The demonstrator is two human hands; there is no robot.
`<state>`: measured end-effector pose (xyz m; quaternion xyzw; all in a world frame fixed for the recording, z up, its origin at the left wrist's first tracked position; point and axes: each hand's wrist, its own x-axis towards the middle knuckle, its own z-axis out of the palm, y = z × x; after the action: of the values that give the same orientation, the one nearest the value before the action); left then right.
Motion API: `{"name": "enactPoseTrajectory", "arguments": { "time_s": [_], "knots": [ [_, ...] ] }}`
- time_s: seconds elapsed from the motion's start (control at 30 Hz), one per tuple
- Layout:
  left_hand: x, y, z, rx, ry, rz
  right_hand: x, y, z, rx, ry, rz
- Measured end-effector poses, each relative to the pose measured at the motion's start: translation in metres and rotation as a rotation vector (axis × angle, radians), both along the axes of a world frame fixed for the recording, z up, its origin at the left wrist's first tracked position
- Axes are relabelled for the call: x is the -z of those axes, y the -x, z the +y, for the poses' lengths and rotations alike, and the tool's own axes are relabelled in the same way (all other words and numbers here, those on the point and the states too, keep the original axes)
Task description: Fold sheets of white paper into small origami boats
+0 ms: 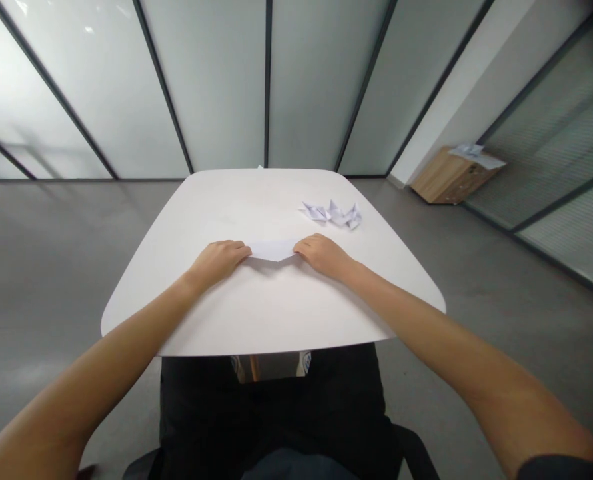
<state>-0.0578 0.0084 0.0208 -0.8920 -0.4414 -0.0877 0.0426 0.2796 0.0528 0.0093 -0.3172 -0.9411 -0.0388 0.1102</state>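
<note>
A folded sheet of white paper (275, 251) is held between my two hands, low over the middle of the table, with its lower edge coming to a shallow point. My left hand (223, 256) grips its left end, fingers closed on it. At the other end my right hand (320, 253) pinches the paper the same way. Beyond my right hand, several folded paper figures (332, 214) sit close together on the table. The fingertips partly cover the ends of the sheet.
The white table (276, 313) has rounded corners, and its near edge lies over my lap. To the far right, a wooden cabinet (451, 176) with papers on top stands on the floor by a pillar. Frosted glass panels (216, 87) rise behind the table.
</note>
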Motion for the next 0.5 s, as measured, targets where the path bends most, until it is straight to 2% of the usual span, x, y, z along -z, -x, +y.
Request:
{"name": "enactPoseTrajectory", "arguments": {
  "time_s": [0.3, 0.5],
  "knots": [
    [0.001, 0.003, -0.005, 0.006, 0.039, -0.035, 0.003, -0.003, -0.016, 0.048, 0.049, 0.061],
    [0.002, 0.009, -0.002, 0.04, 0.12, -0.223, 0.005, -0.009, -0.018, 0.042, 0.12, 0.219]
  ]
}}
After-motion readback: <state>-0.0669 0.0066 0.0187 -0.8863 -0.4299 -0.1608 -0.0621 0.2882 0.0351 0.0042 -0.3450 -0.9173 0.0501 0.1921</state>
